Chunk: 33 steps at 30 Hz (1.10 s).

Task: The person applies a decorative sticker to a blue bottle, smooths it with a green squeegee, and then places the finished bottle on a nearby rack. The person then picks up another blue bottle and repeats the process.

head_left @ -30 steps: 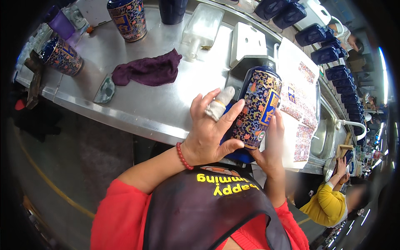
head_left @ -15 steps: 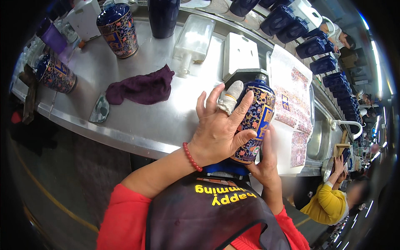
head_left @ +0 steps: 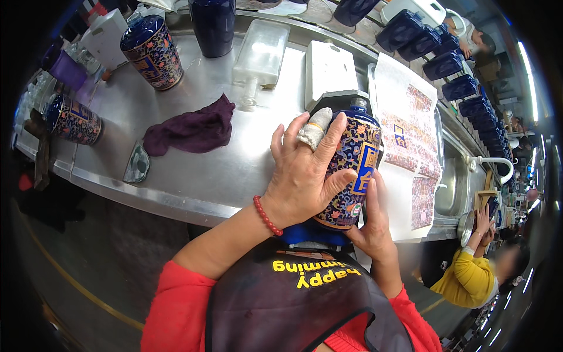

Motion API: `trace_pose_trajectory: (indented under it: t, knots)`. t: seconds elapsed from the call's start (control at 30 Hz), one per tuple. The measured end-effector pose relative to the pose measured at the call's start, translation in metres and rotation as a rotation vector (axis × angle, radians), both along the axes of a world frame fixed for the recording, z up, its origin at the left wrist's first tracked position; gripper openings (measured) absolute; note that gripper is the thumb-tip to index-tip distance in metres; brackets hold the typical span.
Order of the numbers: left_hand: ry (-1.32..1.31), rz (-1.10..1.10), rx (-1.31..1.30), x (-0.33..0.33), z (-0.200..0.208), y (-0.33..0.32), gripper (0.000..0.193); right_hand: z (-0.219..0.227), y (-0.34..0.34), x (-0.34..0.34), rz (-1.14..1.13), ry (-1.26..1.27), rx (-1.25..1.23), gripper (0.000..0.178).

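A dark blue glass bottle [head_left: 355, 141] with a colourful floral wrap and blue label panels leans back, neck pointing away, against a black angled support [head_left: 337, 98]. My left hand [head_left: 299, 179] lies over its left side, thumb and index finger pressed on the patterned surface, other fingers spread along the edge. One of those fingers wears a whitish cloth finger cover [head_left: 316, 128] held by a band. From the lower right, my right hand [head_left: 374, 232] grips the bottle near its base. Its fingers run up the right side, partly hidden behind the glass.
Printed decal sheets [head_left: 404, 117] lie right of the bottle, beside a sink [head_left: 451, 190]. Leftward on the steel table [head_left: 199, 182] are a purple cloth [head_left: 190, 130], a clear bottle [head_left: 261, 56], and patterned bottles [head_left: 153, 53]. Blue bottles [head_left: 422, 44] line the back. A person in yellow [head_left: 466, 276] works at right.
The whole view has shifted slightly. My left thumb sits a little lower on the bottle, and both hands stay on it. The person in yellow has moved their arms slightly.
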State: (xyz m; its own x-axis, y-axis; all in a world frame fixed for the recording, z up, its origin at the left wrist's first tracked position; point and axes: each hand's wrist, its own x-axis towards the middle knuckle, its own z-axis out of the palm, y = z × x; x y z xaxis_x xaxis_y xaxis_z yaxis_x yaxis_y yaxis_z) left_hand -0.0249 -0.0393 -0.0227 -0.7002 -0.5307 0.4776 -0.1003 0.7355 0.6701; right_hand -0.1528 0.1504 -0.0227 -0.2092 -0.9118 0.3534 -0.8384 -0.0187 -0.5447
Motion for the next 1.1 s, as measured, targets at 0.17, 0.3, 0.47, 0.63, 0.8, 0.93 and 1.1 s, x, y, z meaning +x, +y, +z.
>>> trace_pose_trajectory:
  t: [0.17,0.3,0.47,0.63,0.8,0.93,1.1]
  knots:
    - [0.101,-0.108,0.099,0.002,-0.008,-0.009,0.082,0.006,0.000,-0.001,0.025,0.065,0.050,0.106]
    - [0.201,-0.269,0.060,0.016,-0.025,-0.027,0.086,0.005,0.001,-0.001,-0.012,0.122,0.091,0.106]
    - [0.018,-0.361,-0.024,0.031,-0.038,-0.028,0.098,0.001,-0.001,0.001,-0.046,0.016,0.032,0.102]
    - [-0.036,-0.419,-0.031,0.030,-0.039,-0.031,0.107,0.003,0.000,0.002,-0.055,-0.021,0.069,0.102]
    - [-0.015,-0.435,-0.030,0.029,-0.039,-0.032,0.109,0.003,0.002,0.002,-0.075,-0.040,0.087,0.105]
    - [-0.010,-0.464,-0.013,0.028,-0.039,-0.034,0.111,0.000,0.002,0.001,-0.068,-0.060,0.086,0.105]
    - [-0.002,-0.491,0.020,0.029,-0.040,-0.032,0.118,-0.001,0.002,0.001,-0.068,-0.088,0.072,0.104]
